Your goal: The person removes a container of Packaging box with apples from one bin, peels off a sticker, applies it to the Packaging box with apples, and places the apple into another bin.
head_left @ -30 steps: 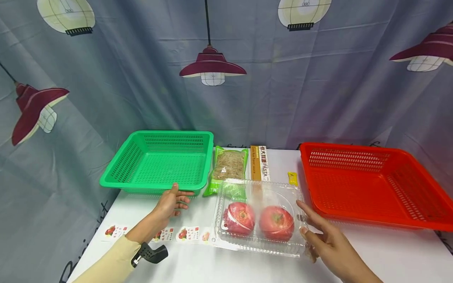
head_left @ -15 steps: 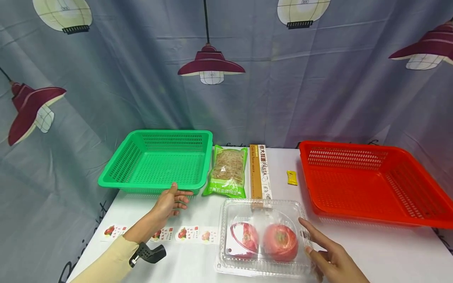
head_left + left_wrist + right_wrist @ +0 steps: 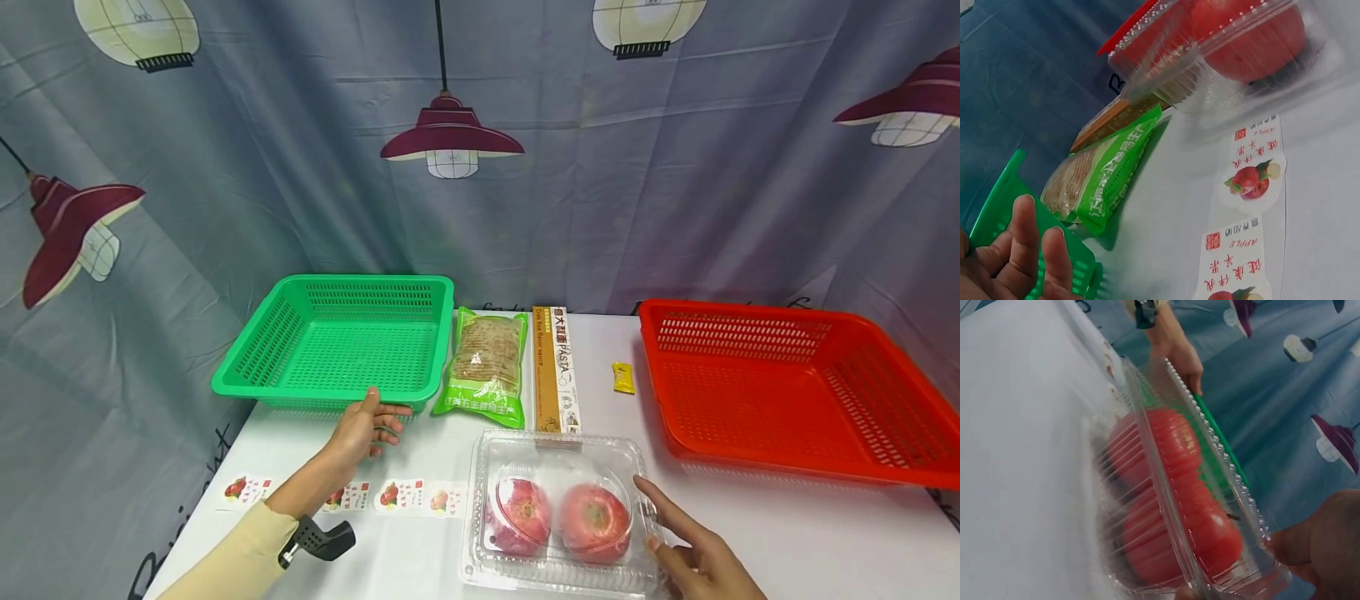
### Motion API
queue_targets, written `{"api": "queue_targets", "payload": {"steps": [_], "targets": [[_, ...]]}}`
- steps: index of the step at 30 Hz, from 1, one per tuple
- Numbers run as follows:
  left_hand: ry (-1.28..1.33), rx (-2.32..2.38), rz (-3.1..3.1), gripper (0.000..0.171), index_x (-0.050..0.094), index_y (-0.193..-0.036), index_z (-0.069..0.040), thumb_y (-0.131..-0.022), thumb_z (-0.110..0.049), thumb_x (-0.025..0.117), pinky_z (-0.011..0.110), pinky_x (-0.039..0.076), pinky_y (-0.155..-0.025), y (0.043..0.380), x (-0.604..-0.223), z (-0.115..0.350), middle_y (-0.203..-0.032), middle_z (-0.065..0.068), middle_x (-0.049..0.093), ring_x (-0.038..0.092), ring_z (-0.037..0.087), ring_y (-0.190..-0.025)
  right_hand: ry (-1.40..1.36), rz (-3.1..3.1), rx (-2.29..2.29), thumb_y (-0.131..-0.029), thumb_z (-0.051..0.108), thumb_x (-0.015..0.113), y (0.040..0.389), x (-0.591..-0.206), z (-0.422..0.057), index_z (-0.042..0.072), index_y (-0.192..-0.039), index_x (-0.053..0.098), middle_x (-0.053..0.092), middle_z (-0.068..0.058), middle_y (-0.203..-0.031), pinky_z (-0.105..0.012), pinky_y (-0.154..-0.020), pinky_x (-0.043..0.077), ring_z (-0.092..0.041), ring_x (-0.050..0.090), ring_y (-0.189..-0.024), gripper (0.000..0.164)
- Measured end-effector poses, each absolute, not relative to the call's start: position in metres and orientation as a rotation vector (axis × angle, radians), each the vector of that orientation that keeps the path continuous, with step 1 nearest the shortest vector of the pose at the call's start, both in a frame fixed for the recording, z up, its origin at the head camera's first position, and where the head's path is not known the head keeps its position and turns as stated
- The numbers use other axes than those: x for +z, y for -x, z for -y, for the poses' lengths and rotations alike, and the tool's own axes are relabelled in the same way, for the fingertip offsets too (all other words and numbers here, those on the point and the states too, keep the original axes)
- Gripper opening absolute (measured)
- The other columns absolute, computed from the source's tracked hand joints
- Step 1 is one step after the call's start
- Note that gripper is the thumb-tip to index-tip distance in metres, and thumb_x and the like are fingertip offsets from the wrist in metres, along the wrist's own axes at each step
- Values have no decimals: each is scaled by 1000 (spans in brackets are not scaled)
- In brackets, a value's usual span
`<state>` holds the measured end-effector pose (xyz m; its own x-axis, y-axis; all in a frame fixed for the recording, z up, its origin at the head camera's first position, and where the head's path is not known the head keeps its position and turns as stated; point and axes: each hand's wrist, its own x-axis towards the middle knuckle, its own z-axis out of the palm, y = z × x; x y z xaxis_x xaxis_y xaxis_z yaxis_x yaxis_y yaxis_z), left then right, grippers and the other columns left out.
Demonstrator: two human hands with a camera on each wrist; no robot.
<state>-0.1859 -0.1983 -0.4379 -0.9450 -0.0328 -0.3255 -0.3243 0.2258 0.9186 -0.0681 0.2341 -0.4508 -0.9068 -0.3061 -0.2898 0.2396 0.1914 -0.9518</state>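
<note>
My right hand grips the right side of a clear plastic clamshell box, thumb and index finger at its edge. Inside sit two red apples, side by side; the box is close over the white table near its front. In the right wrist view, the box appears with its lid down over the apples. Away to the left, my left hand holds the front rim of a green plastic basket, thumb over the rim and the other fingers below it, loosely extended.
Behind the box lie a green food bag, a pasta box and a small yellow packet. A red basket stands at right. Apple stickers run in a strip left of the box. A curtain hangs behind.
My right hand has brought the clamshell box towards the table's front, uncovering more of the food bag and pasta box. The left hand has stayed at the green basket's rim.
</note>
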Motion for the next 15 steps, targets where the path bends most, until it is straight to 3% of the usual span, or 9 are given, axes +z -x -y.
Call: {"api": "queue_targets", "payload": {"steps": [11, 15], "targets": [[267, 1719, -2436, 70, 70, -109, 1, -108, -45, 18, 37, 41, -65, 185, -446, 197, -79, 6, 62, 61, 21, -73, 67, -2086, -1743, -98, 14, 60, 70, -455, -237, 19, -158, 21, 14, -45, -147, -42, -67, 58, -32, 69, -90, 71], [200, 1689, -2506, 69, 69, -110, 2, -108, -44, 18, 40, 44, -67, 182, -450, 199, -81, 7, 62, 61, 24, -74, 2, -2186, -1627, -96, 19, 63, 72, -455, -236, 19, -157, 25, 22, -43, -146, -39, -66, 58, -30, 67, -82, 72]]}}
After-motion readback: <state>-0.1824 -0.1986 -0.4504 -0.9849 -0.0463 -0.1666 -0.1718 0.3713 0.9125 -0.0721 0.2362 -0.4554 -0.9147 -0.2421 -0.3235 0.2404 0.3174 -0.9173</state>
